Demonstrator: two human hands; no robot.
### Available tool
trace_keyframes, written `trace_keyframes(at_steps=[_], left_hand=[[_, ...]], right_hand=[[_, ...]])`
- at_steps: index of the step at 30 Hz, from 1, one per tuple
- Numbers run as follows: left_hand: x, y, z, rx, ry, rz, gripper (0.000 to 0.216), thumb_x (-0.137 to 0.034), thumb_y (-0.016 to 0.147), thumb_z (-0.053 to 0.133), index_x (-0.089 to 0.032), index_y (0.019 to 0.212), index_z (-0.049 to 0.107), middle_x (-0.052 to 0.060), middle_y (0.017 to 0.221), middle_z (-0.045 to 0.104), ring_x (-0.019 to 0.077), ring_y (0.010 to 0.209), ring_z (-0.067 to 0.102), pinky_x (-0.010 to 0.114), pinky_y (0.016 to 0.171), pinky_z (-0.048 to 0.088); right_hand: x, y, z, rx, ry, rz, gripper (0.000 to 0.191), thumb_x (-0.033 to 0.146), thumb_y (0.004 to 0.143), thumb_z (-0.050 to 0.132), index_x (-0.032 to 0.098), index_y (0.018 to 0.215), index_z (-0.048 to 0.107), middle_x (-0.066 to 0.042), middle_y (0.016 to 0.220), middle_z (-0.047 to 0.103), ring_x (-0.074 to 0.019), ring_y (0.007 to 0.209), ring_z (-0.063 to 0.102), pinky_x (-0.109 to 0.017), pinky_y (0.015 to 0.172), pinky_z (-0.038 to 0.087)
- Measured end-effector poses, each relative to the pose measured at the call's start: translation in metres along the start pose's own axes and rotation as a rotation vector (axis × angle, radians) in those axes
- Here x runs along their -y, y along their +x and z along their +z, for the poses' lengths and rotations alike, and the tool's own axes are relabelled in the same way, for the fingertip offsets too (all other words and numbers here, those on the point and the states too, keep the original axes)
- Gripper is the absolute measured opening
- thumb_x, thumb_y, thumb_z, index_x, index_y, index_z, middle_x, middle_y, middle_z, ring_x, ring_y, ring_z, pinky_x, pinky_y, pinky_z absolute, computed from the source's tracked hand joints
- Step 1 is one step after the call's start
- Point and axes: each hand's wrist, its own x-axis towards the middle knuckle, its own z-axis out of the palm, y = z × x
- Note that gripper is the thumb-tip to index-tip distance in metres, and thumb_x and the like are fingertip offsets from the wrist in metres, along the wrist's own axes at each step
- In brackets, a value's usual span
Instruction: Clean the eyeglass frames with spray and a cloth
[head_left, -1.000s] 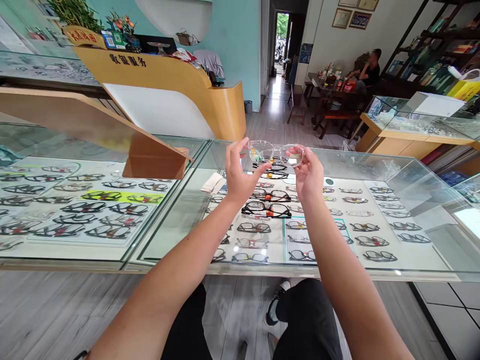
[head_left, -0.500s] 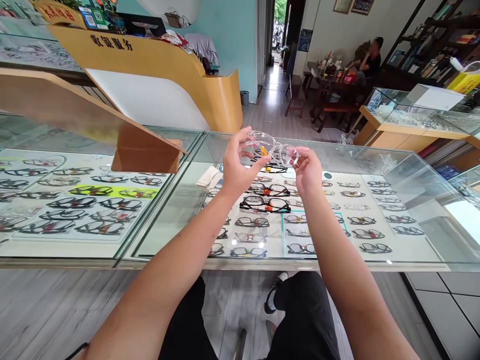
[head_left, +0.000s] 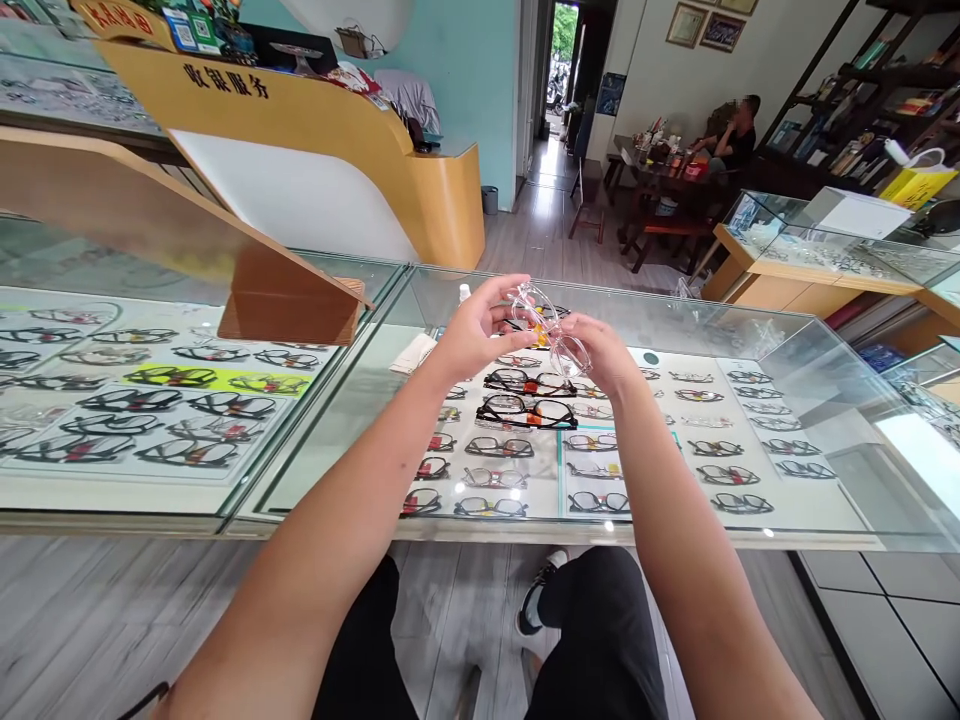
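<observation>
A pair of clear-framed eyeglasses (head_left: 569, 356) is held up above the glass display case (head_left: 360, 440), tilted down to the right, with an orange tag near its middle. My left hand (head_left: 480, 335) grips its left side between thumb and fingers. My right hand (head_left: 600, 350) is closed on the other side, near the bridge and right lens; its fingertips are partly hidden. Just beneath the hands, two black-framed eyeglasses (head_left: 526, 411) with orange tags rest on the case top. A folded pale cloth (head_left: 413, 353) lies left of my left hand.
Rows of eyeglasses (head_left: 499, 447) fill the case under the glass. A wooden stand (head_left: 292, 312) leans over the left case. Beyond are a yellow service counter (head_left: 450, 200) and a seated person (head_left: 739, 135) at a dark table. A small white bottle top (head_left: 464, 292) shows behind my left hand.
The clear eyeglasses have turned from nearly level to steeply tilted, right side lower. My right hand has moved left and down, closer to my left hand.
</observation>
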Motion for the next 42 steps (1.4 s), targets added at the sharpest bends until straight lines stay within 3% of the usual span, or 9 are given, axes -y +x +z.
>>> trace_keyframes(at_steps=[11,15,18,20,22,24,30,38,42], left_hand=[[0.009,0.003,-0.001,0.014,0.010,0.017,0.091,-0.063,0.079,0.094,-0.030,0.154,0.053,0.014,0.133,0.073,0.0259,0.108,0.077,0.041,0.091,0.066],[0.012,0.002,0.002,-0.174,0.175,0.058,0.083,-0.055,0.080,0.094,-0.032,0.149,0.054,0.011,0.127,0.071,0.0195,0.094,0.073,0.033,0.077,0.062],[0.002,-0.003,0.009,-0.370,0.373,0.010,0.045,-0.044,0.085,0.089,-0.026,0.122,0.070,0.001,0.092,0.063,0.0136,0.073,0.057,0.029,0.067,0.051],[-0.008,-0.006,0.016,-0.342,0.410,-0.065,0.022,-0.043,0.091,0.081,-0.022,0.098,0.076,-0.004,0.070,0.047,0.0127,0.063,0.044,0.029,0.062,0.045],[-0.015,-0.008,0.024,-0.244,0.354,-0.137,0.025,-0.046,0.093,0.077,-0.022,0.088,0.080,-0.005,0.061,0.034,0.0128,0.059,0.037,0.029,0.058,0.040],[-0.018,-0.009,0.030,-0.203,0.282,-0.177,0.029,-0.050,0.091,0.078,-0.022,0.090,0.083,-0.006,0.059,0.032,0.0129,0.057,0.034,0.028,0.055,0.037],[-0.009,-0.007,0.029,-0.281,0.182,-0.207,0.033,-0.053,0.085,0.084,-0.021,0.094,0.086,-0.006,0.058,0.037,0.0117,0.056,0.033,0.027,0.052,0.035],[-0.004,-0.004,0.024,-0.300,0.136,-0.215,0.035,-0.053,0.083,0.087,-0.021,0.097,0.085,-0.007,0.057,0.037,0.0110,0.056,0.029,0.027,0.054,0.029],[-0.002,-0.005,0.017,-0.317,0.313,-0.171,0.032,-0.052,0.090,0.080,-0.022,0.099,0.085,-0.006,0.056,0.038,0.0132,0.055,0.035,0.029,0.058,0.030]], right_hand=[[-0.011,0.004,-0.004,0.027,0.041,-0.015,0.027,0.042,0.072,0.095,0.021,0.082,0.082,-0.002,0.087,0.080,-0.0177,0.083,0.072,-0.035,0.086,0.059],[-0.014,0.009,0.000,-0.135,0.002,-0.092,0.021,0.040,0.074,0.090,0.022,0.077,0.080,0.000,0.082,0.078,-0.0154,0.078,0.067,-0.033,0.084,0.057],[-0.019,0.012,0.004,-0.286,-0.083,-0.211,0.021,0.041,0.076,0.089,0.023,0.079,0.081,-0.001,0.088,0.080,-0.0181,0.086,0.070,-0.036,0.091,0.059],[-0.022,0.012,0.009,-0.335,-0.161,-0.324,0.023,0.045,0.079,0.089,0.023,0.084,0.082,-0.005,0.100,0.082,-0.0217,0.097,0.074,-0.040,0.098,0.059],[-0.025,0.009,0.016,-0.348,-0.268,-0.433,0.025,0.049,0.085,0.087,0.025,0.088,0.083,-0.008,0.111,0.082,-0.0246,0.107,0.075,-0.042,0.102,0.059],[-0.028,0.006,0.023,-0.351,-0.389,-0.519,0.022,0.049,0.092,0.083,0.027,0.093,0.084,-0.009,0.118,0.080,-0.0261,0.114,0.074,-0.043,0.104,0.059],[-0.031,0.000,0.032,-0.362,-0.573,-0.615,0.019,0.044,0.101,0.074,0.030,0.104,0.086,-0.011,0.125,0.078,-0.0290,0.123,0.072,-0.049,0.113,0.056],[-0.026,-0.008,0.041,-0.309,-0.618,-0.616,0.023,0.046,0.101,0.069,0.029,0.104,0.084,-0.012,0.127,0.076,-0.0292,0.121,0.071,-0.045,0.096,0.063],[-0.024,-0.008,0.036,-0.379,-0.594,-0.633,0.032,0.052,0.104,0.063,0.028,0.085,0.072,-0.008,0.107,0.076,-0.0255,0.105,0.070,-0.038,0.085,0.060]])
